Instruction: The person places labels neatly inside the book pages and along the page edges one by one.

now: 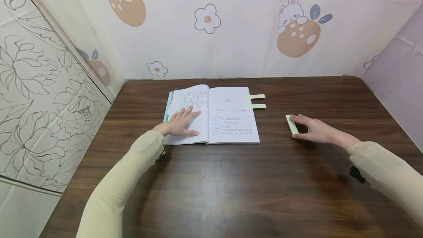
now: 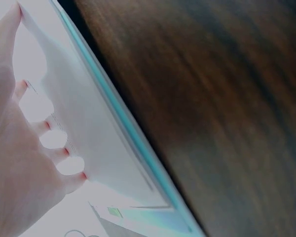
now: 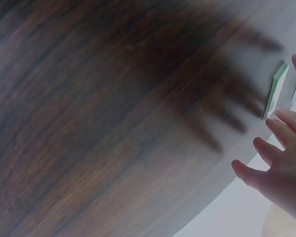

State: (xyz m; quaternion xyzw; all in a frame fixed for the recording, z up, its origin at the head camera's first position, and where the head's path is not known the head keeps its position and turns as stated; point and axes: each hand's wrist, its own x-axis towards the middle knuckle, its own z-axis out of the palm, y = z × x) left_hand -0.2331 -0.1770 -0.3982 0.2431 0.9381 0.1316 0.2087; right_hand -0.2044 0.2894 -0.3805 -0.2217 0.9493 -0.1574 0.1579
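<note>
An open book (image 1: 231, 127) lies flat, printed text on both pages. My left hand (image 1: 183, 121) rests spread over its left page; the left wrist view shows this hand (image 2: 24, 133) beside the book's blue cover edge. Two pale green sticky notes, an upper one (image 1: 257, 96) and a lower one (image 1: 259, 106), stick out from the right page's edge. To the right of the book, my right hand (image 1: 314, 130) pinches a small pale green sticky-note pad (image 1: 292, 125) by its ends, between thumb and fingertips. In the right wrist view the pad (image 3: 276, 91) appears between the fingertips.
The dark wooden table (image 1: 211, 186) extends around the book and both hands. Behind it hangs a patterned curtain (image 1: 238, 47), with a flower-drawn panel (image 1: 39, 83) along the left and a pale purple surface (image 1: 396, 65) at the right.
</note>
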